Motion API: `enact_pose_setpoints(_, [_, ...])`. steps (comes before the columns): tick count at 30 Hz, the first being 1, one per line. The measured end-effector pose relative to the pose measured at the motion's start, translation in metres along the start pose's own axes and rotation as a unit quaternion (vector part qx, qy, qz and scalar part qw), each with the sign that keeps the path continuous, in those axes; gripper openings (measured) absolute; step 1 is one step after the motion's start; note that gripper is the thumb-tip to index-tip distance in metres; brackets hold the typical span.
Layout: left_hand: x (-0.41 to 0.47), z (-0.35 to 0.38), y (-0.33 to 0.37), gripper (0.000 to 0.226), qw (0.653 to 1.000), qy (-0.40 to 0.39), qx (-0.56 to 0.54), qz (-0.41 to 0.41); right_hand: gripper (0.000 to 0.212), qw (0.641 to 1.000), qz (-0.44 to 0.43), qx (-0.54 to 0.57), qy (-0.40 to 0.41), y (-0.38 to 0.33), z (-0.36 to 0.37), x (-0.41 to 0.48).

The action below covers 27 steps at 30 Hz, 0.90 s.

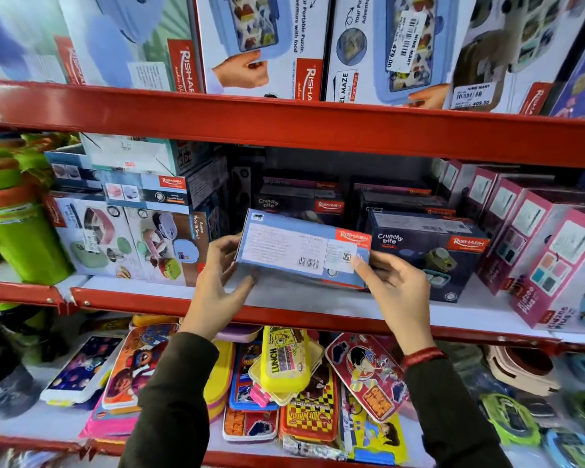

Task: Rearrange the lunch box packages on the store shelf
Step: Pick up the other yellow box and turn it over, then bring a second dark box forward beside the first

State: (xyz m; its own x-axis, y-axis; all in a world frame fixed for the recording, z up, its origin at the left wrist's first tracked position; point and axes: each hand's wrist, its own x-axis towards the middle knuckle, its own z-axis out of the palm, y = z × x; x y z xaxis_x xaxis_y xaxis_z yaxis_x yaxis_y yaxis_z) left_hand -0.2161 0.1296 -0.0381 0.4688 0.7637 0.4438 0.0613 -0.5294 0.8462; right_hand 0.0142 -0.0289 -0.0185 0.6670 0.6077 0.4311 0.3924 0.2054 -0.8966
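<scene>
On the middle shelf [284,300], pale lunch box cartons [129,238] stand at the left. The left hand [217,282] has its grip clamped on the left end of a blue package [301,251], raised just above the shelf; the right hand [395,288] clamps its right end. Dark Crunchy Bite boxes [426,251] sit right, behind it.

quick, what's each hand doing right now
Left hand: closed on the left end of the blue lunch box package.
Right hand: closed on the right end of the same package.
</scene>
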Motion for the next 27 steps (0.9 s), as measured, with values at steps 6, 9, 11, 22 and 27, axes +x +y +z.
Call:
enact_pose_setpoints(6, [0.006,0.009,0.007,0.041,0.997,0.067,-0.011,-0.025,0.058,0.998,0.015,-0.008,-0.066,0.007,0.0,-0.003])
enact_pose_setpoints(9, [0.015,0.014,0.006,0.035,0.994,0.102,-0.022,-0.045,0.063,0.998,0.013,-0.034,-0.061,0.016,0.008,0.004])
enact_pose_setpoints(11, [0.023,0.016,0.006,0.037,0.992,0.108,-0.026,-0.06,0.058,0.997,0.008,-0.06,-0.043,0.019,0.014,0.01])
enact_pose_setpoints(22, [0.039,0.026,0.0,0.049,0.992,0.085,0.027,-0.09,0.057,0.991,0.052,-0.119,-0.028,0.01,0.043,0.024])
enact_pose_setpoints(27, [0.035,0.026,0.002,0.052,0.994,0.085,-0.001,-0.064,0.062,0.993,0.075,-0.072,-0.056,0.011,0.045,0.015])
